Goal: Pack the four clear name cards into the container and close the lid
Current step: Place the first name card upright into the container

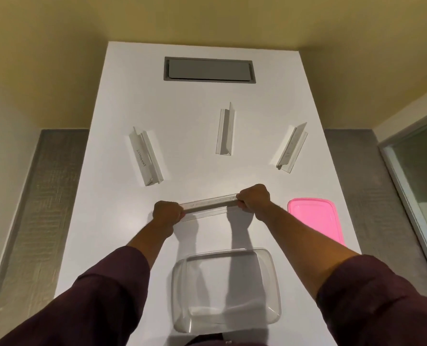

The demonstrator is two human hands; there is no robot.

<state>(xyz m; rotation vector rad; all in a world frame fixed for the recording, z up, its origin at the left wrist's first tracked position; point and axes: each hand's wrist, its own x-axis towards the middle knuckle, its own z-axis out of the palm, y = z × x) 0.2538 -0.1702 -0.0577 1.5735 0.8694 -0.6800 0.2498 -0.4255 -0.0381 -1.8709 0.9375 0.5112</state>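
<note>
- Head camera, looking down: a person in dark maroon sleeves (87,295) reaches with both arms over a white table (122,96).
- The left hand (168,214) is closed in a fist around the left end of a clear name card (211,203); the right hand (254,199) is closed the same way around its right end.
- That held card runs crosswise between the two hands, its right end a little farther from the person than its left. Whether it is lifted off the table or resting on it cannot be told.
- Three more clear cards lie on the table beyond the hands, fanned out and well apart: a left card (146,157) with faint writing on it, a middle card (225,129) running almost straight away from the person, and a right card (292,148) slanting the other way.
- The clear container (226,287) sits open at the near edge of the table, between the forearms, with no card inside it.
- The pink lid (314,217) lies flat on the table near the right edge, just to the right of the right forearm, off the container.
- A grey cable hatch (209,70) is set flush into the far end of the table.
- Yellow walls (45,58) surround the table, with grey carpet (45,196) along both sides and a glass panel (421,186) at the right edge.
</note>
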